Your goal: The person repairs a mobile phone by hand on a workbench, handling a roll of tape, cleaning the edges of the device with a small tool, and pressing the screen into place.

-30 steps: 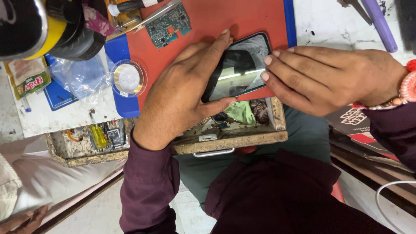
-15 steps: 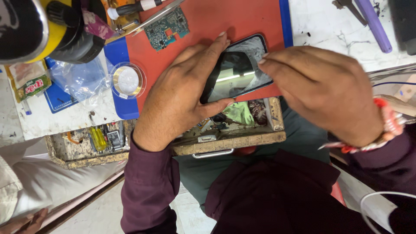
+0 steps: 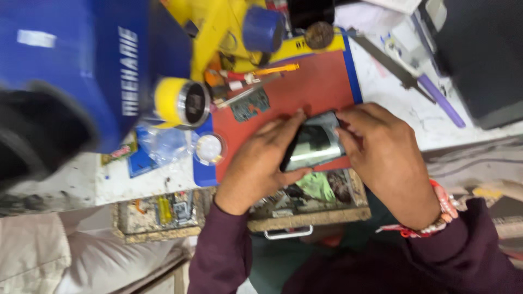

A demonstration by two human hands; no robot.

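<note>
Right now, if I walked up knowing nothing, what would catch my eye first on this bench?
Probably the two hands at the centre: the left hand and right hand grip a dark smartphone between them over a red work mat. Next, the bulky blue and yellow machine looming at upper left, with a small green circuit board lying just below it on the mat.

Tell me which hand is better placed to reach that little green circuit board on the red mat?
Left, probably. The left hand grips the phone on the side nearest the circuit board, which lies just above its fingertips on the red mat. The right hand sits on the phone's far side.
</note>
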